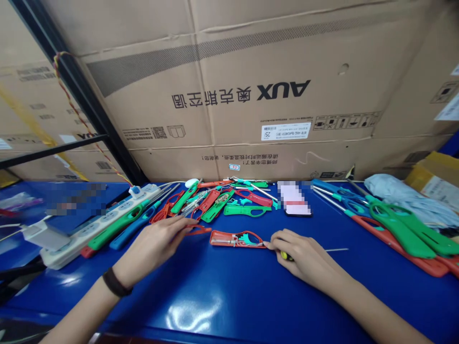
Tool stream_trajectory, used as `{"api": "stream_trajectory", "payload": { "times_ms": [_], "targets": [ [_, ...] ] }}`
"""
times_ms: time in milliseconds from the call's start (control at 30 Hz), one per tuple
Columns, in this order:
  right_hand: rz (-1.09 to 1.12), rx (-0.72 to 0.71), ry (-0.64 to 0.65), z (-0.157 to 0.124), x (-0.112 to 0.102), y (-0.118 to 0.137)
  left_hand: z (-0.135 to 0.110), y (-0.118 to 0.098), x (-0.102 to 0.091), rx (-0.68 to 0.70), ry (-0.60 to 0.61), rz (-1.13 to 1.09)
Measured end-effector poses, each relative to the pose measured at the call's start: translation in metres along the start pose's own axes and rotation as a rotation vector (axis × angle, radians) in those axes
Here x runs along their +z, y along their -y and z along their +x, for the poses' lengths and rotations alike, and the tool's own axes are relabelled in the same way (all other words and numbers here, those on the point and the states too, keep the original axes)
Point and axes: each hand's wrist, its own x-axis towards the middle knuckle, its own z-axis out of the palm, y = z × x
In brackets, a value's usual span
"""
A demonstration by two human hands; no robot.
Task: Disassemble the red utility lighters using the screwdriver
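Screwdriver (287, 256) in the right hand (304, 255), or is that hand empty?

Clenched around it. The yellow-and-black handle sits inside the curled fingers.

And the opened red lighter casing (236, 239), where's that from the grip?

Just left of it, flat on the blue workbench (229, 306), with its long axis running sideways between the two hands. The right fingertips (267, 244) touch its right end, so that hand is clearly the nearer one.

What about the left hand (154, 248)?

Open, fingers extended, holding nothing I can see. It sits farther from the casing, just beside a thin red plastic strip (199, 231) off the casing's left end.

Anything beyond the grip?

Straight ahead, a loose heap of red and green lighter bodies (247, 210); ahead and left of the left hand, a white power strip (103, 224).
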Motion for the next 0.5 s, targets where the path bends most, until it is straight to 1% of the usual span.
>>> {"api": "stream_trajectory", "payload": {
  "times_ms": [67,100,133,200,233,267,333,367,433,500],
  "targets": [
    [0.008,0.005,0.004,0.001,0.000,0.000,0.007,0.002,-0.008,-0.042,0.009,-0.068],
    [0.012,0.007,0.004,0.001,0.000,0.000,0.011,0.000,-0.010,-0.063,0.012,-0.150],
    [0.017,0.007,0.004,0.002,-0.001,0.000,0.016,-0.005,-0.011,-0.072,0.024,-0.254],
    [0.029,0.006,0.007,0.002,-0.001,0.001,0.027,-0.020,-0.008,-0.044,0.066,-0.463],
    [0.035,0.006,0.009,0.002,-0.002,0.001,0.033,-0.030,-0.003,-0.010,0.097,-0.505],
    [0.043,0.006,0.013,0.003,-0.002,0.002,0.040,-0.040,0.004,0.050,0.101,-0.530],
    [0.058,0.004,0.025,0.003,-0.003,0.002,0.053,-0.059,0.022,0.140,0.089,-0.558],
    [0.063,0.002,0.031,0.002,-0.004,0.002,0.059,-0.066,0.033,0.150,0.081,-0.579],
    [0.074,0.000,0.042,0.002,-0.004,0.001,0.066,-0.075,0.052,0.133,0.031,-0.599],
    [0.083,-0.005,0.041,0.002,-0.004,0.000,0.068,-0.076,0.068,0.159,-0.003,-0.591]
  ]
}}
